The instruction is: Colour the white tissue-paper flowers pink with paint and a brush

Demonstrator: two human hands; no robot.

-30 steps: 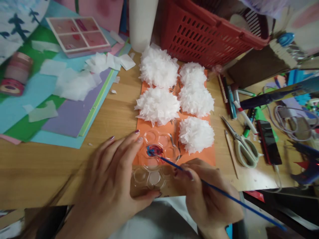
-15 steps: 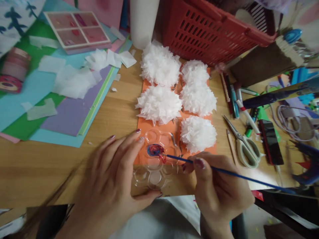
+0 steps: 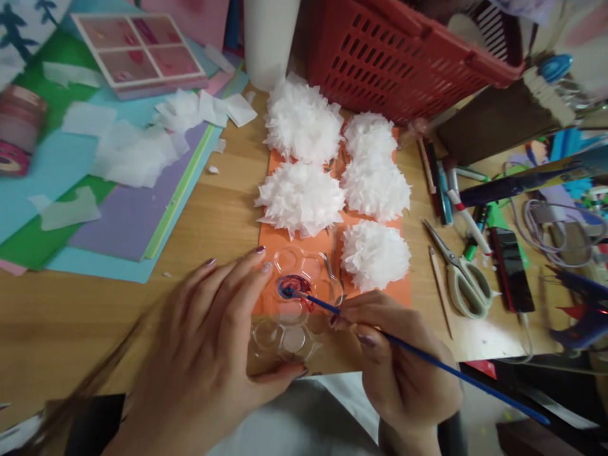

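Observation:
My right hand (image 3: 403, 361) grips a thin blue paintbrush (image 3: 427, 358) in a pen hold. The brush tip sits in a well of red and dark blue paint (image 3: 293, 286). That well belongs to a clear plastic paint palette (image 3: 293, 342), whose near edge reaches over the table edge. My left hand (image 3: 209, 342) steadies the palette from the left, thumb at the near side and fingertips at the far side. Underneath lies an orange sheet (image 3: 275, 239) bearing several fluffy white paper pompoms (image 3: 304, 196).
Right of the sheet lie scissors (image 3: 463, 275), a pencil (image 3: 441, 291), several markers (image 3: 470, 221) and a phone (image 3: 512, 269). A red basket (image 3: 380, 60) and a white cylinder (image 3: 270, 44) stand behind. Coloured paper (image 3: 128, 221), tissue scraps (image 3: 137, 155) and tape rolls (image 3: 21, 120) are at left.
My right hand has shifted left, and the brush tip has moved from the right rim of the paint into its middle. My left hand keeps its hold on the palette.

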